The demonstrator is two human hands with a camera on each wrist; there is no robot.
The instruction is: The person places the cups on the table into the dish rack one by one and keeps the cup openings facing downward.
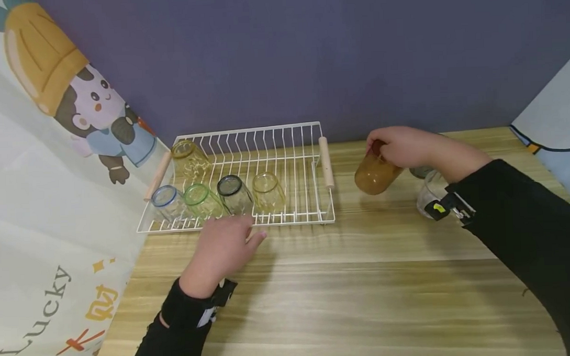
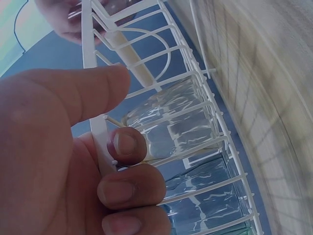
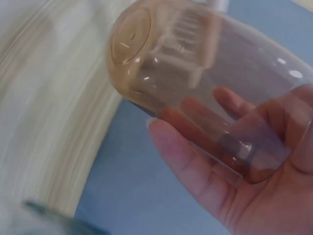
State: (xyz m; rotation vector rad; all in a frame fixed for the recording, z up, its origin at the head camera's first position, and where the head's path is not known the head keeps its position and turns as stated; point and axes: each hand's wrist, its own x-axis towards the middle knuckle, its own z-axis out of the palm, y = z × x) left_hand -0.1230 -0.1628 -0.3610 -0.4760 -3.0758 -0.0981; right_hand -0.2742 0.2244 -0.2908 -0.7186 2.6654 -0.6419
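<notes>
My right hand (image 1: 408, 146) grips a transparent amber cup (image 1: 374, 176) by its mouth end, tilted above the table to the right of the rack. In the right wrist view the thumb and fingers wrap this cup (image 3: 132, 39), whose rounded base points away from the palm. My left hand (image 1: 223, 248) is at the front edge of the white wire dish rack (image 1: 317, 125). The left wrist view shows its fingers (image 2: 132, 191) curled round the rack's rim. Inside stand a blue glass (image 1: 167, 199), a green one, a dark grey one (image 1: 235, 194) and two yellow ones.
A clear glass (image 1: 426, 196) stands on the wooden table (image 1: 364, 301) under my right wrist, partly hidden by the sleeve. Behind it a dark glass (image 1: 420, 171) barely shows. The rack has wooden handles (image 1: 327, 163) at both ends. A dark blue wall rises behind; a printed curtain hangs left.
</notes>
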